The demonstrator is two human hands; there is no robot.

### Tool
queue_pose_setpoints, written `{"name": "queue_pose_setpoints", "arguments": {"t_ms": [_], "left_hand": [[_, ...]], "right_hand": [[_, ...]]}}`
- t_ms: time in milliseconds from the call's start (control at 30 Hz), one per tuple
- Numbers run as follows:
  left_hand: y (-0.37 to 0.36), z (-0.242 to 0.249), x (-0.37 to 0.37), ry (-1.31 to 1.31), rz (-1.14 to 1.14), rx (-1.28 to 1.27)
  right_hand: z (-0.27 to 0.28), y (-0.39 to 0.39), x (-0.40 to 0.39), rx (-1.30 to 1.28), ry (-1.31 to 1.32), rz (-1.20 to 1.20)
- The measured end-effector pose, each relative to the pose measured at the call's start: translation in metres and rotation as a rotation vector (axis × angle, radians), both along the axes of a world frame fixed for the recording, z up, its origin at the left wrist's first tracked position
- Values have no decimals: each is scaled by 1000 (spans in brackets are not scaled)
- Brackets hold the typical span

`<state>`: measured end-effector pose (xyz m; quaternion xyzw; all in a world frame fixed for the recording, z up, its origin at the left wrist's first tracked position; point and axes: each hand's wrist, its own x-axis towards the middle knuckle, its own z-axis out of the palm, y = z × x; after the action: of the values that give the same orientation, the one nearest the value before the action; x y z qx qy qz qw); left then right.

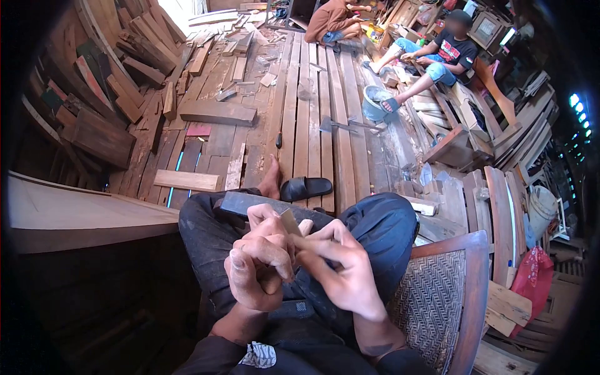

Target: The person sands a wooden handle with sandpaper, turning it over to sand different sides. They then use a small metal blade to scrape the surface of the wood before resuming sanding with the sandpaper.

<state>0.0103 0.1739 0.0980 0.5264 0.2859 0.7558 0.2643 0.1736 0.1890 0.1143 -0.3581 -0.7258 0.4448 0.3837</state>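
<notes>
Above my lap, my left hand [259,259] is closed, its fingers curled round a small flat tan piece [289,222]. Whether that piece is sandpaper or thin wood I cannot make out. My right hand [344,269] reaches in from the other side with fingers bent and pressed against the same piece; they are slightly blurred. Just beyond my hands, a long dark grey block [240,204] lies across my legs, partly hidden by the fingers.
A woven chair seat [428,306] is at right, a pale board [94,206] at left. On the slatted floor are a black sandal [306,188], a hatchet [328,125], a dark-handled tool [279,140], a bucket [375,105] and timber [219,112]. Two people [453,53] sit at the back.
</notes>
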Motion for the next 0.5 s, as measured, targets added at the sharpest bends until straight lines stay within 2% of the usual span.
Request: {"name": "queue_pose_setpoints", "arguments": {"t_ms": [100, 167, 233, 267, 400, 500], "left_hand": [[-1, -1, 0, -2, 3, -15], [-2, -3, 0, -53, 31, -33], [-2, -4, -2, -56, -20, -18], [-1, -4, -3, -57, -46, -7], [2, -3, 3, -42, -68, 25], [0, -5, 0, -70, -69, 5]], "right_hand": [[0, -2, 0, -58, 77, 36], [-25, 6, 1, -62, -52, -84], [-48, 16, 5, -145, -40, -128], [-45, 14, 7, -101, -80, -125], [-2, -7, 2, 13, 85, 29], [-12, -5, 0, -92, 32, -67]]}}
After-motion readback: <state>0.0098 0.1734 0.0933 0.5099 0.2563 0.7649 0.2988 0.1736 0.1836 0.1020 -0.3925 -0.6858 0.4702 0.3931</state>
